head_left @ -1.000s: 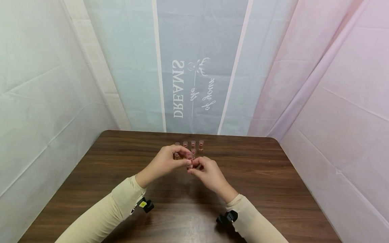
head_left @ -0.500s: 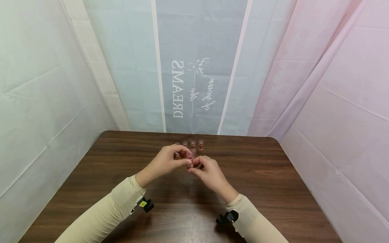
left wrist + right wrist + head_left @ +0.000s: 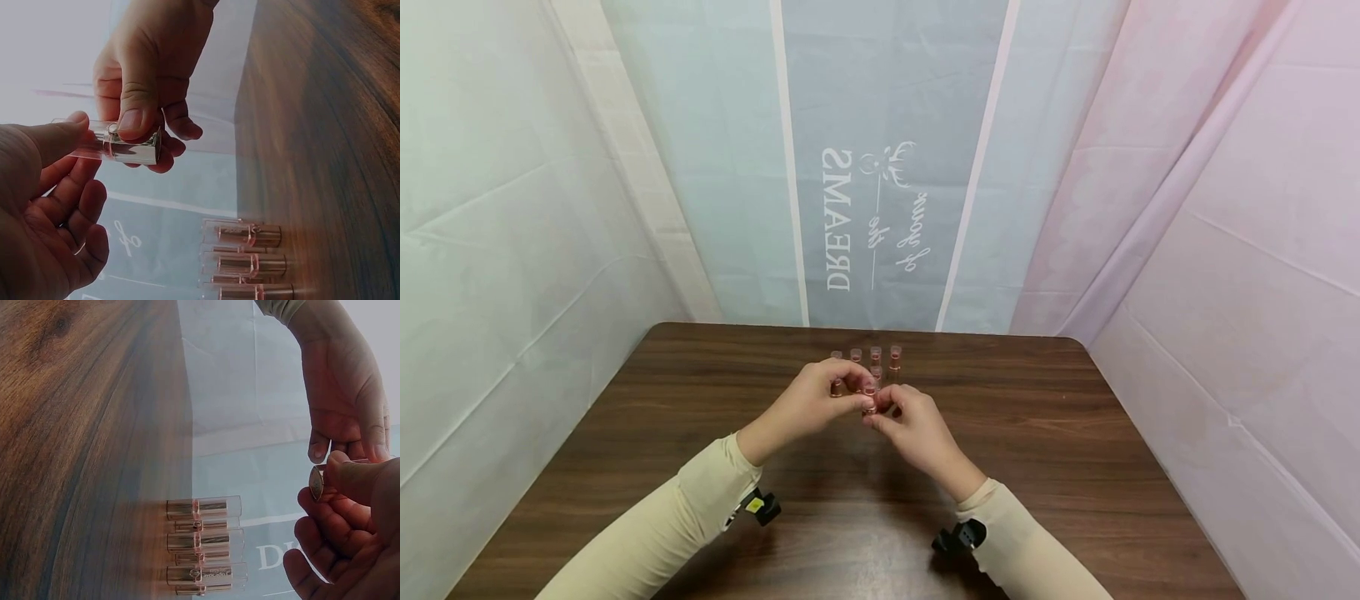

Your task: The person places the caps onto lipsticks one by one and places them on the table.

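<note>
Above the table, both hands hold one lipstick (image 3: 134,153) with a shiny rose-gold base and a clear cap (image 3: 94,147). My left hand (image 3: 812,402) pinches the clear-cap end between thumb and fingers. The base is gripped by my right hand (image 3: 922,427), thumb on one side and fingers on the other. In the head view the lipstick is upright, cap up. Whether the cap is fully seated cannot be made out behind the fingertips. Just beyond the hands, several similar capped lipsticks (image 3: 199,540) stand upright in rows, some partly hidden by the left hand.
The dark wood-grain table (image 3: 1037,467) has its far edge close behind the standing lipsticks. Fabric hangings (image 3: 880,100) with lettering enclose the back and sides. A small black camera (image 3: 763,506) is on the left wrist, and another black camera (image 3: 958,537) on the right.
The clear cap end has come down slightly toward the base, so the lipstick looks a little shorter. Both hands otherwise stay almost in place.
</note>
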A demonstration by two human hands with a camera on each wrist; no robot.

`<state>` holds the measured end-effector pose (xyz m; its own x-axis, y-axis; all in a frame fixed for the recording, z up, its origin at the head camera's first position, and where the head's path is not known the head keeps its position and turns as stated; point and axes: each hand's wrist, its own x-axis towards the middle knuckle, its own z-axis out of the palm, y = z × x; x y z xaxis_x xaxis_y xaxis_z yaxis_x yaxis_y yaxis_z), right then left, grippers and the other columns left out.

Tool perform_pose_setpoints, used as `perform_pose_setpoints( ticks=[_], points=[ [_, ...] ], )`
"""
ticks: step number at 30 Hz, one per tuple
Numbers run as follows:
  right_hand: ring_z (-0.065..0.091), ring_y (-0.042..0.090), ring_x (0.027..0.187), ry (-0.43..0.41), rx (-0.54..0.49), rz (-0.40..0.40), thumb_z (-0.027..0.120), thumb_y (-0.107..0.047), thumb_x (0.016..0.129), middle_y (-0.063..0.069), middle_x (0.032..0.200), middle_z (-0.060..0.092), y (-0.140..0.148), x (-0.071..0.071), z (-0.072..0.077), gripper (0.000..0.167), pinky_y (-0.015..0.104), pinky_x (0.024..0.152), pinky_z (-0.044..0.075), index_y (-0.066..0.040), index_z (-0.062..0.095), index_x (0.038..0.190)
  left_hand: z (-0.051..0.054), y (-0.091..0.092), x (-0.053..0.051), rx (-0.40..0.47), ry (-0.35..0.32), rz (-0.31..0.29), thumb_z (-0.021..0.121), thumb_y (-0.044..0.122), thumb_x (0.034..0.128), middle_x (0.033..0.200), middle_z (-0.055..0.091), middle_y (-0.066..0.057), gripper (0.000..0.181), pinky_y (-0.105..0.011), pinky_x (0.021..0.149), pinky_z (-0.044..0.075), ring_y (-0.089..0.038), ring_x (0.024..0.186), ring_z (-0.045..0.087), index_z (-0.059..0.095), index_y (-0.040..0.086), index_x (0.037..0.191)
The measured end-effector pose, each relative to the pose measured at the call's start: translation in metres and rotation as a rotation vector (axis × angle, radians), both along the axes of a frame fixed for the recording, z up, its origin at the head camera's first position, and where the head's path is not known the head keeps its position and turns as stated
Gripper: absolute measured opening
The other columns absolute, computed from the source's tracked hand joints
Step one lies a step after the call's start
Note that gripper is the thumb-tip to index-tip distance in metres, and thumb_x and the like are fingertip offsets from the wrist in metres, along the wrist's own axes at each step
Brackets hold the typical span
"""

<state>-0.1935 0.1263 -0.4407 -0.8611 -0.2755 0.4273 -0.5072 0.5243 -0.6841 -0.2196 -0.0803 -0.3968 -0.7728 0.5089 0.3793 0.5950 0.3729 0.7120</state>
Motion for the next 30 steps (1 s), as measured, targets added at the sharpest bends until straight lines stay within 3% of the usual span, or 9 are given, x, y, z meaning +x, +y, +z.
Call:
perform_pose_setpoints(
  ticks=[6, 11, 16, 19, 23, 30],
  points=[
    [0.065, 0.016, 0.085, 0.006, 0.004, -0.005, 0.086, -0.017, 0.084, -0.005, 0.091, 0.064, -0.001, -0.001, 0.002, 0.018, 0.031, 0.074, 0.057, -0.018, 0.071, 0.094, 0.001, 0.000, 0.000, 0.004, 0.023, 0.008, 0.083, 0.021, 0.0877, 0.091, 0.065, 0.007, 0.015, -0.038, 0.072, 0.052, -0.022, 0.088, 0.062, 0.074, 0.020, 0.100],
    [0.061, 0.014, 0.089, 0.050, 0.038, -0.010, 0.087, -0.019, 0.083, -0.008, 0.091, 0.066, -0.004, -0.002, 0.004, 0.018, 0.039, 0.078, 0.055, -0.019, 0.071, 0.094, 0.002, -0.003, 0.001, 0.019, 0.043, 0.024, 0.085, 0.022, 0.0856, 0.094, 0.065, 0.007, 0.018, -0.044, 0.076, 0.055, -0.014, 0.089, 0.063, 0.076, 0.020, 0.101],
    [0.063, 0.015, 0.087, 0.016, 0.034, -0.015, 0.086, -0.017, 0.084, -0.006, 0.092, 0.065, -0.005, -0.004, 0.005, 0.020, 0.037, 0.076, 0.056, -0.018, 0.070, 0.096, 0.001, -0.007, 0.000, 0.008, 0.046, 0.026, 0.085, 0.023, 0.0853, 0.097, 0.068, 0.007, 0.023, -0.047, 0.077, 0.055, -0.016, 0.091, 0.064, 0.076, 0.019, 0.106],
    [0.064, 0.015, 0.084, -0.022, 0.029, -0.021, 0.085, -0.017, 0.085, -0.005, 0.092, 0.064, -0.003, -0.007, 0.006, 0.020, 0.030, 0.074, 0.055, -0.018, 0.069, 0.097, 0.001, -0.012, 0.000, -0.012, 0.039, 0.052, 0.086, 0.024, 0.0851, 0.102, 0.071, 0.005, 0.028, -0.041, 0.076, 0.055, -0.017, 0.092, 0.065, 0.076, 0.018, 0.111],
    [0.063, 0.011, 0.083, -0.050, 0.017, -0.030, 0.085, -0.021, 0.086, -0.004, 0.093, 0.065, 0.005, -0.015, 0.007, 0.020, 0.027, 0.072, 0.055, -0.019, 0.069, 0.098, -0.001, -0.018, 0.000, -0.024, 0.018, 0.084, 0.086, 0.024, 0.0856, 0.106, 0.073, 0.002, 0.029, -0.034, 0.077, 0.053, -0.014, 0.094, 0.064, 0.075, 0.019, 0.112],
    [0.063, 0.018, 0.082, -0.100, -0.032, -0.069, 0.083, -0.022, 0.088, -0.003, 0.094, 0.067, 0.026, -0.039, 0.003, 0.019, 0.030, 0.071, 0.053, -0.019, 0.069, 0.099, -0.007, -0.032, 0.001, -0.025, -0.029, 0.124, 0.085, 0.024, 0.0866, 0.108, 0.072, 0.006, 0.027, -0.040, 0.080, 0.053, -0.014, 0.099, 0.064, 0.075, 0.022, 0.112]
  ],
)
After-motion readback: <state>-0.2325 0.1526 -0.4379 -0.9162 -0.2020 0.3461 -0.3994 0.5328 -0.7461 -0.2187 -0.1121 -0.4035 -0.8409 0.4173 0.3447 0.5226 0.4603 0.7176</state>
